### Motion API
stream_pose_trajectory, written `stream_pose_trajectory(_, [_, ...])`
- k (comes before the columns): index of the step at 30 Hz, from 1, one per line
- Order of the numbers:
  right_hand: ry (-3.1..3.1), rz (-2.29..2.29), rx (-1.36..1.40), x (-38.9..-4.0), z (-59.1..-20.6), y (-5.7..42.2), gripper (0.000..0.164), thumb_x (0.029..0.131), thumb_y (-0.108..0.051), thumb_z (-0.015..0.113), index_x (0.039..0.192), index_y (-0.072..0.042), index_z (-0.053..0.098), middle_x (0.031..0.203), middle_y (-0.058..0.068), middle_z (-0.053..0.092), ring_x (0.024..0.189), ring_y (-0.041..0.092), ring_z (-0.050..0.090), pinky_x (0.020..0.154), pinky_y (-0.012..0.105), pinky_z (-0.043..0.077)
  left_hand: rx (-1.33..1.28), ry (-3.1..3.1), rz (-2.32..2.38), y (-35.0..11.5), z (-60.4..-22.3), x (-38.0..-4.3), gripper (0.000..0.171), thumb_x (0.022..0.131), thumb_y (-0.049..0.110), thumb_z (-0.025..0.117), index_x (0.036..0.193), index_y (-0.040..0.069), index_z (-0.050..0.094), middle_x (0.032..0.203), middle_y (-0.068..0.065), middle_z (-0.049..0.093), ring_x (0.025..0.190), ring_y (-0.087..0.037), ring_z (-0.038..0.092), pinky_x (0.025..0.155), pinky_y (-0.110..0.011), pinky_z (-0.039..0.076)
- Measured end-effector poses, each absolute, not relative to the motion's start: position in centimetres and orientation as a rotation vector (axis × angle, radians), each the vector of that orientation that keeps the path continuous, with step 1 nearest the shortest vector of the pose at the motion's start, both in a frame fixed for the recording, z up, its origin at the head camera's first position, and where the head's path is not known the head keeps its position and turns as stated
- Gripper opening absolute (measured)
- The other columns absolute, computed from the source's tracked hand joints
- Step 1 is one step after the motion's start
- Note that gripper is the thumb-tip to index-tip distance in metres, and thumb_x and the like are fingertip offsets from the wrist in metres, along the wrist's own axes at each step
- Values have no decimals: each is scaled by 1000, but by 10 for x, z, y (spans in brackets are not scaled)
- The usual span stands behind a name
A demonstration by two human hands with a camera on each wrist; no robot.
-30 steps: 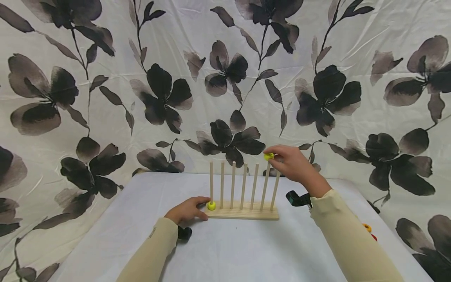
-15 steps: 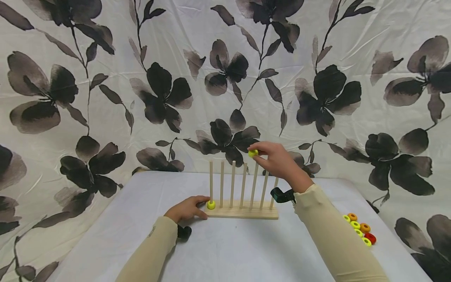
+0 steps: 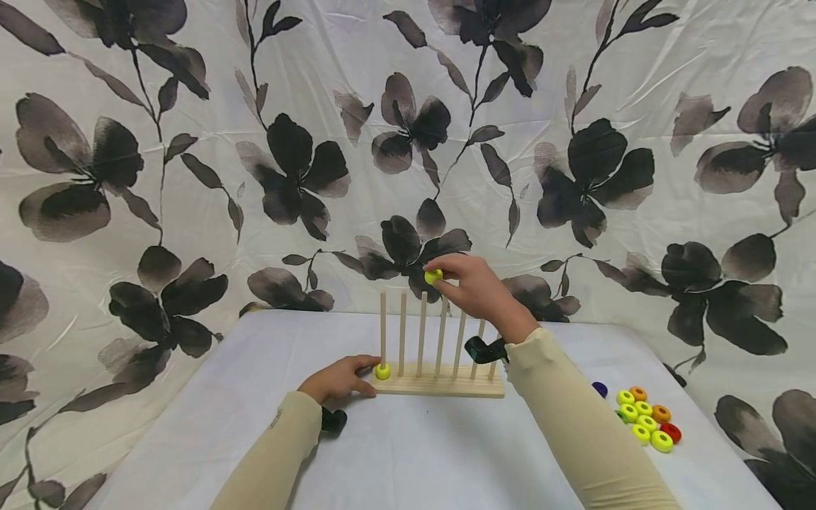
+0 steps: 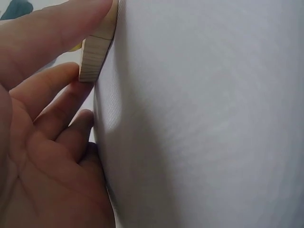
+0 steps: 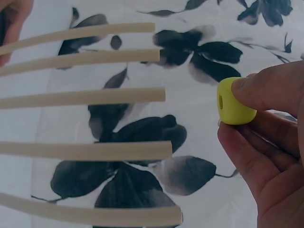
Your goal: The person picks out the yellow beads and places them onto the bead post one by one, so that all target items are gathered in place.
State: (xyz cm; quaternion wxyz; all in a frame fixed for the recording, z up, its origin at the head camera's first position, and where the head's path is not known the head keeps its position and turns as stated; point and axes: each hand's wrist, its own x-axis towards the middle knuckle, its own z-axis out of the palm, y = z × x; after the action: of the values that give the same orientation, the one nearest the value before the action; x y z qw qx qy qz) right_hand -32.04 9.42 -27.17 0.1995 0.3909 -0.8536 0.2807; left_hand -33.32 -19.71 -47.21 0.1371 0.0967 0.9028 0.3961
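Observation:
My right hand (image 3: 474, 287) pinches a yellow bead (image 5: 235, 102) between thumb and fingers, raised above the peg tops. The hole of that bead faces the pegs in the right wrist view. Below it stands a wooden peg board (image 3: 440, 386) with several thin upright pegs in a row. A second yellow bead (image 3: 382, 371) sits at the bottom of the leftmost peg. At that end of the board, my left hand (image 3: 338, 379) grips the base, thumb along the front and fingers behind. The left wrist view shows the base's end (image 4: 95, 59) between thumb and fingertips.
Loose beads lie on the white table (image 3: 408, 453) at the right: several yellow ones (image 3: 662, 442), an orange one (image 3: 661, 414), a red one (image 3: 671, 432) and a dark blue one (image 3: 599, 389). Behind the table hangs a floral cloth (image 3: 510, 205).
My right hand has moved left with the yellow bead, from over the right-hand pegs to near the middle ones. More loose beads show beside the right sleeve. My left hand has stayed put.

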Motion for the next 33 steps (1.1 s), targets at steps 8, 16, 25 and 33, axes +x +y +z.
stream_pose_trajectory(8, [-2372,830,1110,-323,-273,76,25,93,-10,64,118,-9,67,118,7,67,105,21,67,93,31,55,290,2619,1107,-197,-473,-334,75,74,25,83,142,20,51,152,-8,42,144,-34,31,117,-56,24])
stream_pose_trajectory(16, [-2429,880,1080,-323,-274,60,26,94,-11,62,119,-12,67,120,6,65,107,21,68,92,31,55,304,2629,1095,-198,-475,-335,76,72,30,84,141,23,51,152,-7,43,144,-34,31,117,-57,24])
stream_pose_trajectory(25, [-2483,910,1075,-325,-276,47,24,95,-14,61,118,-12,68,115,5,65,107,20,67,92,34,55,301,2619,1097,-199,-474,-334,77,73,28,84,142,22,51,152,-8,42,145,-34,31,117,-57,24])
stream_pose_trajectory(33, [-2479,870,1099,-327,-277,35,24,95,-14,61,118,-12,68,118,4,66,105,18,67,92,32,55,298,2600,1105,-198,-470,-333,76,73,27,84,142,21,51,152,-7,42,145,-34,30,117,-58,23])
